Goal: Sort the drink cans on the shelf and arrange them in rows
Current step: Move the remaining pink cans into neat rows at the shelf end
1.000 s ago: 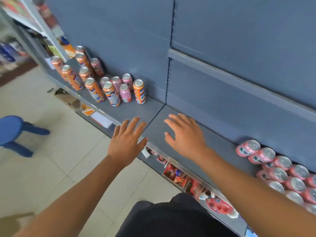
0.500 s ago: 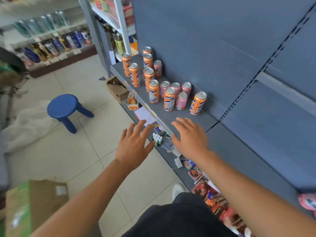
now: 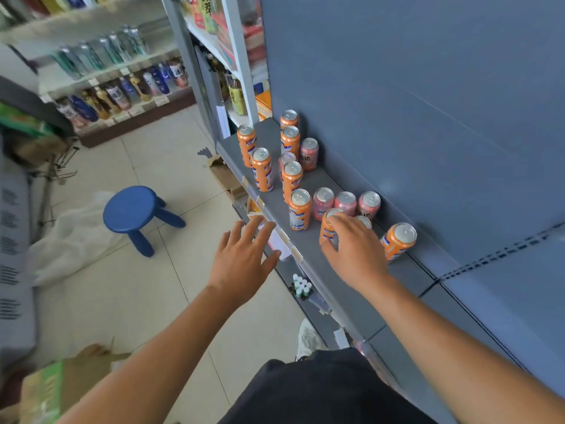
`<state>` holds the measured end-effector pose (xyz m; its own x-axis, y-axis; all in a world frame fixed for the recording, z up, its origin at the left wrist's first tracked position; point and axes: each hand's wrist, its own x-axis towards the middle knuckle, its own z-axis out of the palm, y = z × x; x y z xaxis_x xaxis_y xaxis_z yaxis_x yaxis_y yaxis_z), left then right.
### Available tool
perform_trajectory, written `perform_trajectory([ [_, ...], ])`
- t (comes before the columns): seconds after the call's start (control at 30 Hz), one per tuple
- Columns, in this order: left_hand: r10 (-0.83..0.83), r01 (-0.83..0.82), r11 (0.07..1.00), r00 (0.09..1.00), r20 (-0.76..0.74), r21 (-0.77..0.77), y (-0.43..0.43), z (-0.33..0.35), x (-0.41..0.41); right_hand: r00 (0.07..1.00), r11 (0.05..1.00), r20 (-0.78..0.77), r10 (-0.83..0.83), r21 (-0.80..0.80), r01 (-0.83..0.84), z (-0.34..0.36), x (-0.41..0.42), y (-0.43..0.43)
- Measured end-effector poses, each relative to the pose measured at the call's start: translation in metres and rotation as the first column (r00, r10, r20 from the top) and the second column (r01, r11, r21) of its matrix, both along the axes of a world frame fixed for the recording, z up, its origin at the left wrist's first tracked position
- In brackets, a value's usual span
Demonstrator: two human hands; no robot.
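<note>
Reaching forward, right hand [image 3: 354, 255] now wraps an orange can [image 3: 327, 229]; left hand [image 3: 244, 260] hovers, fingers [image 3: 258, 223] spread

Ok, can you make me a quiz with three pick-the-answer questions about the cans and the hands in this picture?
1. Where is the blue stool?
A. On the shelf
B. On the floor, left of the shelf
C. Under a box

2. What colour is the can nearest the right end of the group?
A. Orange
B. Green
C. Black

3. What is the right hand doing?
A. Resting flat on the floor
B. Holding a bottle
C. Closing around an orange can

Answers:
1. B, the stool stands on the tiled floor beside the grey shelf.
2. A, its body is orange with a silver top.
3. C, its fingers wrap the can's top and side, while the left hand hovers open near the shelf edge.
</note>
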<state>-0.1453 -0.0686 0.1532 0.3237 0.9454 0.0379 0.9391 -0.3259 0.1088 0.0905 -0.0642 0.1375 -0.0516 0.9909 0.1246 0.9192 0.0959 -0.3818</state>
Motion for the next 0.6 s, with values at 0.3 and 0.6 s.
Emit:
perform_trajectory([
  [0.3, -0.012, 0.011, 0.999, 1.000, -0.016, -0.053, 0.130, 0.005, 0.011, 0.996, 0.997, -0.077, -0.043, -0.070, 0.037, -0.002, 0.011, 0.101],
  [0.6, -0.085, 0.083, 0.985, 0.996, -0.007, -0.148, 0.266, -0.017, 0.015, 0.970, 0.949, -0.076, -0.231, -0.239, 0.207, -0.018, 0.011, 0.186],
])
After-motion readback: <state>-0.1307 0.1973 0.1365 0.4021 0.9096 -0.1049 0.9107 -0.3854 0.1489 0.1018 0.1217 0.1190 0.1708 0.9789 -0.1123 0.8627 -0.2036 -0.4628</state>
